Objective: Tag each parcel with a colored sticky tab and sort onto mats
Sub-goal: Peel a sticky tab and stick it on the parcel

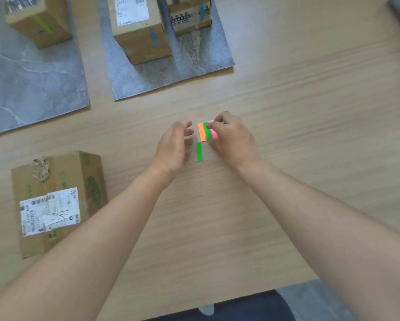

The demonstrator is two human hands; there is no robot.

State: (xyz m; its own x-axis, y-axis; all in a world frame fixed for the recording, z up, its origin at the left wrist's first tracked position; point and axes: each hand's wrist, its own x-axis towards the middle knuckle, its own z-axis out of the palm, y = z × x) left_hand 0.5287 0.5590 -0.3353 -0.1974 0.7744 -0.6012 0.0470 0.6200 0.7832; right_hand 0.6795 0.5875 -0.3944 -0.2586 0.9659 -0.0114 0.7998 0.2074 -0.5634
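The sticky tabs (205, 133) lie about the middle of the table (298, 112), as a small set of orange, green and pink strips side by side. One single green tab (199, 151) lies apart from the set, just on its near side. The right hand (232, 139) is over the right part of the set. Its fingers are curled down and pinch at the far end of the pink strip; I cannot tell if a strip is already lifted. The left hand (175, 144) is just beside the set on its left. Its fingers are loosely bent and it holds nothing.

Toward the near left corner an untagged parcel (57, 200) with a white label lies directly on the table, well apart from the hands.

At the far edge lie two grey mats. The middle mat (171, 77) carries two parcels: a tall parcel (140, 35) and a smaller parcel (189, 16) to its right, each with a blue tab on its side. The left mat (32, 89) carries one parcel (38, 22) with a green tab.
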